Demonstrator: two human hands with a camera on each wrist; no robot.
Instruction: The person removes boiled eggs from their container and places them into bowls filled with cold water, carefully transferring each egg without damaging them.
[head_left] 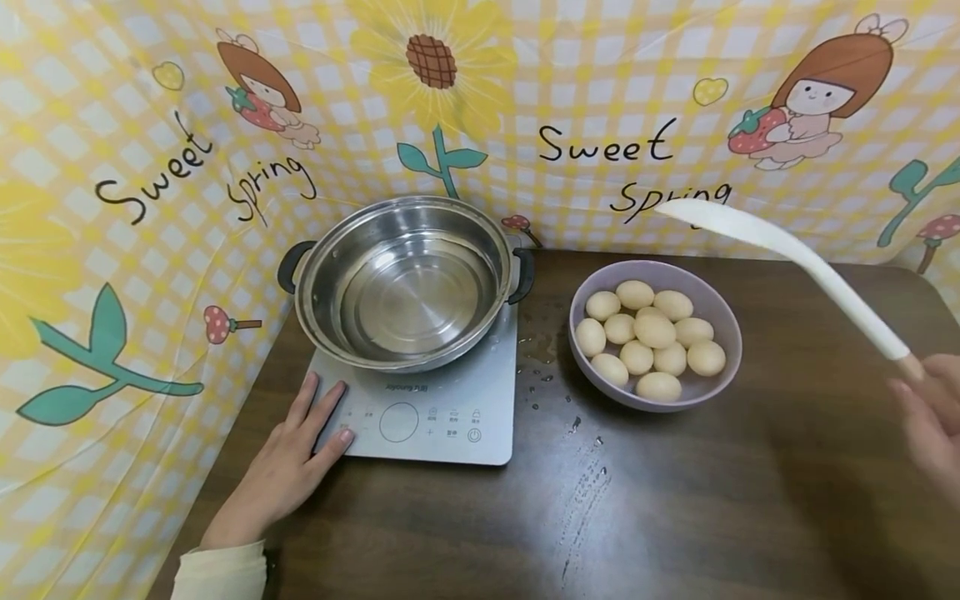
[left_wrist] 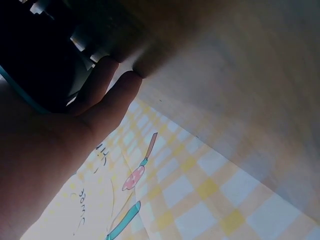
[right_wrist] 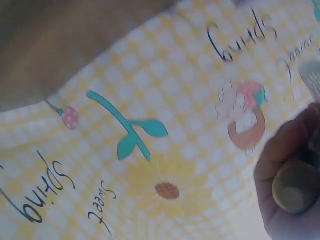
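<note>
On the left, a steel pot with black handles and water in it stands on a white induction cooker. My left hand rests at the cooker's left edge, thumb and fingers spread; two fingertips touch the table in the left wrist view. At the right edge of the head view my right hand grips the wooden handle of a white spatula, raised over the table. In the right wrist view its handle end shows within the curled fingers. Several pale eggs lie in a purple bowl between pot and spatula.
The dark wooden table bears water drops and a wet streak in front of the bowl. A yellow checked cloth with printed flowers and figures hangs behind and along the left side, close to the pot.
</note>
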